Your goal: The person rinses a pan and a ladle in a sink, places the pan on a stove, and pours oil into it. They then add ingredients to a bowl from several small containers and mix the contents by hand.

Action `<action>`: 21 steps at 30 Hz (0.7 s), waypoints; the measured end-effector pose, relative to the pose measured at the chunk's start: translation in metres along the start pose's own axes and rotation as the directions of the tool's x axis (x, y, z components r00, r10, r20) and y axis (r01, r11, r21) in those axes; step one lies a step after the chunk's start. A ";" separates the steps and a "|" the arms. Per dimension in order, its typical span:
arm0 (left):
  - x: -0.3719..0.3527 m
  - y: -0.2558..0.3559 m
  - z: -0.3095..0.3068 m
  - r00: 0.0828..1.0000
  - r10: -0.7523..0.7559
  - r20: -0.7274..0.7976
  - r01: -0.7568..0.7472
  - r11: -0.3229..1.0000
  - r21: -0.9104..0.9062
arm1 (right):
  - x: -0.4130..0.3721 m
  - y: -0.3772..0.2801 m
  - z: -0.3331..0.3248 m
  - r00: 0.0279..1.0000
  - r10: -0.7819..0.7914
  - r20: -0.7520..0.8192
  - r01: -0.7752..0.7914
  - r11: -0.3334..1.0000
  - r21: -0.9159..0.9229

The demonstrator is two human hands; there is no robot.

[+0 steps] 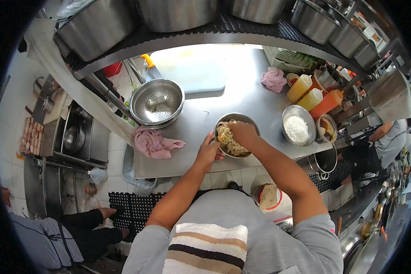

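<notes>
A metal mixing bowl (255, 129) stands near the front edge of the steel table, holding pale shredded food (234, 147) with some orange bits. My left hand (208, 150) grips the bowl's left side, fingers curled around its wall. Inside the bowl, my right hand (243, 134) is closed on the shredded food, its fingertips partly hidden in the strands. To the right is a metal bowl of white flour (297, 129). On the left sits a steel colander (157, 101), with a pink cloth (155, 142) just in front of it.
A white cutting board (187, 68) and an orange-handled knife (151, 66) lie at the back. Squeeze bottles (310, 99) and another pink cloth (274, 79) occupy the right. Pots (178, 13) line the overhead shelf. Other people (45, 239) stand at left and right.
</notes>
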State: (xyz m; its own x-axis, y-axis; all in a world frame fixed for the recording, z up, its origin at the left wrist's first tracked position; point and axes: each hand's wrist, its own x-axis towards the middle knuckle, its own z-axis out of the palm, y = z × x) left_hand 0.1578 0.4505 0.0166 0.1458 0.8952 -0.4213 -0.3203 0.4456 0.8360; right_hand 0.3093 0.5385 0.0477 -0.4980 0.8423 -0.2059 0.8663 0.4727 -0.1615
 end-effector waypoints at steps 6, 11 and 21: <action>-0.008 -0.002 0.012 0.990 0.021 -0.139 -0.015 0.999 0.041 | -0.024 -0.006 -0.050 0.978 -0.189 0.082 0.189 0.982 0.015; 0.004 0.001 0.004 1.000 -0.008 -0.030 0.007 1.000 -0.014 | -0.003 0.007 0.005 0.991 -0.132 0.004 0.130 0.984 0.117; 0.080 0.029 -0.041 0.707 0.706 0.054 -0.247 0.175 0.953 | 0.002 0.040 -0.018 0.999 -0.005 0.043 0.009 0.997 -0.078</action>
State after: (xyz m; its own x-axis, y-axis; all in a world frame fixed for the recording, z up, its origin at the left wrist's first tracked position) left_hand 0.1215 0.5349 -0.0070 -0.0725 0.9476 0.3111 0.7999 -0.1311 0.5857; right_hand 0.3439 0.5636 0.0584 -0.5040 0.8279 -0.2461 0.8622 0.4989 -0.0873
